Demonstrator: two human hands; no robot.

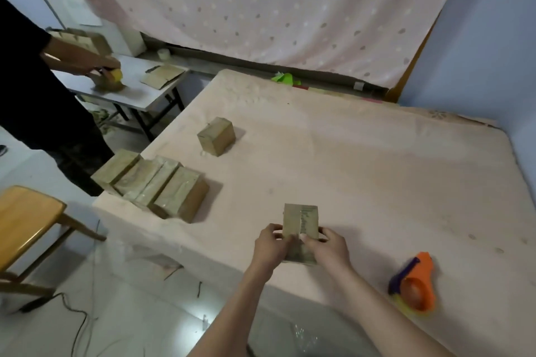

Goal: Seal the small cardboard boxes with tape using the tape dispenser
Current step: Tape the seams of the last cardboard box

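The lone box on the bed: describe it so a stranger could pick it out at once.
Start from the big pink mattress. Near its left edge a row of boxes lies packed side by side; beyond them, farther from the hands, stands the lone box. It alone touches nothing: no neighbouring box, no hand.

Dim soft light, faint shadows, overall blur, perhaps wide-angle edge bending

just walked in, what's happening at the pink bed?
A person holds a small brown cardboard box on the pink mattress, left hand and right hand gripping its near end. The orange and purple tape dispenser lies untouched to their right. A row of similar boxes sits at the mattress's left edge, one lone box farther back. Another person works at a side table.
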